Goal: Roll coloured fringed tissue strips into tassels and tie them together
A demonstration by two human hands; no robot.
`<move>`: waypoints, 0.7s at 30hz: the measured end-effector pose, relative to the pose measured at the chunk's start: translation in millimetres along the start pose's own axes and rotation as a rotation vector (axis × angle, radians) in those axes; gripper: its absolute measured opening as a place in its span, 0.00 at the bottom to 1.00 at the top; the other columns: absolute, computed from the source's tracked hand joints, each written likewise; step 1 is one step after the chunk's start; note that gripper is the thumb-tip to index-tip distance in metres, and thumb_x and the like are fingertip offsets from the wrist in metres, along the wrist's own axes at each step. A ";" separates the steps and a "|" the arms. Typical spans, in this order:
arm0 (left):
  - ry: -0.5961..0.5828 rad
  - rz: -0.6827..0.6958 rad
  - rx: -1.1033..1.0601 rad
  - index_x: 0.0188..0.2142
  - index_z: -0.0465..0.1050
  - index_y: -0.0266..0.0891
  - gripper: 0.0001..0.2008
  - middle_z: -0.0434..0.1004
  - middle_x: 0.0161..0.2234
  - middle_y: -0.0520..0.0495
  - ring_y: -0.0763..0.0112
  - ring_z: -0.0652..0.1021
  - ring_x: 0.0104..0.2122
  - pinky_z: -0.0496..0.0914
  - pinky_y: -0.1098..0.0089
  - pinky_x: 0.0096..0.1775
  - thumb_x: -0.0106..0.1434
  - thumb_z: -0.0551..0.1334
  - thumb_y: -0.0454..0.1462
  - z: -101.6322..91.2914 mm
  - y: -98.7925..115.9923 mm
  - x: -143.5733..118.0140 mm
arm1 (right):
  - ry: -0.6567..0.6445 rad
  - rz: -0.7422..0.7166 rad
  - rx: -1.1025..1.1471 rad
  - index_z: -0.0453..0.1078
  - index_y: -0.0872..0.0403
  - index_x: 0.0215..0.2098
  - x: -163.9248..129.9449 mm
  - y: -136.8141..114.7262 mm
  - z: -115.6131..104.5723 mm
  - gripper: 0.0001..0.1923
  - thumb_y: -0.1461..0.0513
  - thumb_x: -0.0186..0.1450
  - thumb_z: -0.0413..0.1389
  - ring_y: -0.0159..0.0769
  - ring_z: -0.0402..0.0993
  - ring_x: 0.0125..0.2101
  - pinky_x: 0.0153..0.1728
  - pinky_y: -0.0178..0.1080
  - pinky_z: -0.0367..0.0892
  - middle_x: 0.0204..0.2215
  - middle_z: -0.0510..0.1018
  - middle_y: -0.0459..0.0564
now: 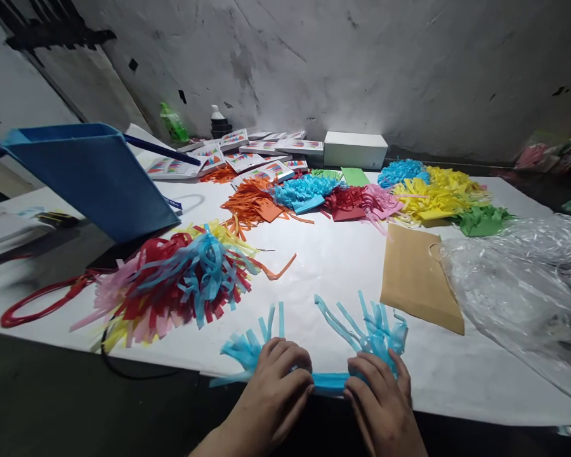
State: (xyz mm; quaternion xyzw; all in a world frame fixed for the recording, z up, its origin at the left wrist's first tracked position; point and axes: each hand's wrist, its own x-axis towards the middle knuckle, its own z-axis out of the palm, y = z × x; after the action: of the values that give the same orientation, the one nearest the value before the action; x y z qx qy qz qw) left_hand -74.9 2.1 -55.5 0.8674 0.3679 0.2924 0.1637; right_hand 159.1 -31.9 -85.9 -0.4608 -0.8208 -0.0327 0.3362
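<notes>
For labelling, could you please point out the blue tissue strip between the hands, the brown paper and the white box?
Blue tissue strip [330, 383], head view: middle band.
Brown paper [417, 277], head view: flat middle.
White box [355, 155], head view: front face.

Scuffed grey wall [276, 70] behind white-topped table [323, 266]; dark floor [42, 400] below.

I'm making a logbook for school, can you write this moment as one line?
left hand: holding blue fringed paper | right hand: holding same paper | beyond left: multicolour fringe bundle | beyond right: brown paper
</notes>
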 end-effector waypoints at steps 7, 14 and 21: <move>0.031 -0.183 0.069 0.30 0.64 0.40 0.07 0.71 0.37 0.46 0.62 0.72 0.39 0.63 0.57 0.46 0.63 0.57 0.29 6.4 4.2 4.6 | 0.076 0.316 -0.019 0.67 0.50 0.32 10.3 -17.3 14.3 0.08 0.64 0.70 0.51 0.42 0.74 0.47 0.63 0.55 0.45 0.41 0.78 0.48; 0.012 0.062 0.116 0.35 0.71 0.42 0.08 0.76 0.33 0.51 0.66 0.72 0.35 0.61 0.60 0.46 0.68 0.58 0.28 7.1 0.5 7.2 | 0.099 0.033 0.054 0.72 0.53 0.42 10.0 -10.6 9.6 0.13 0.70 0.69 0.47 0.38 0.75 0.44 0.61 0.52 0.53 0.37 0.79 0.49; 0.107 0.144 0.029 0.34 0.71 0.42 0.11 0.77 0.31 0.51 0.66 0.72 0.36 0.61 0.60 0.47 0.73 0.53 0.33 16.5 -7.7 -6.5 | 0.152 0.004 0.107 0.73 0.53 0.34 1.2 -11.3 7.1 0.09 0.66 0.70 0.53 0.36 0.75 0.37 0.60 0.52 0.53 0.30 0.78 0.45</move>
State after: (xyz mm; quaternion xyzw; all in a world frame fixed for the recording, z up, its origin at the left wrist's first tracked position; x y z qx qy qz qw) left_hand -72.3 1.4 -74.7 0.8769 0.3172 0.3441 0.1100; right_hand 146.2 -34.9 -87.8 -0.4400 -0.7925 -0.0233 0.4218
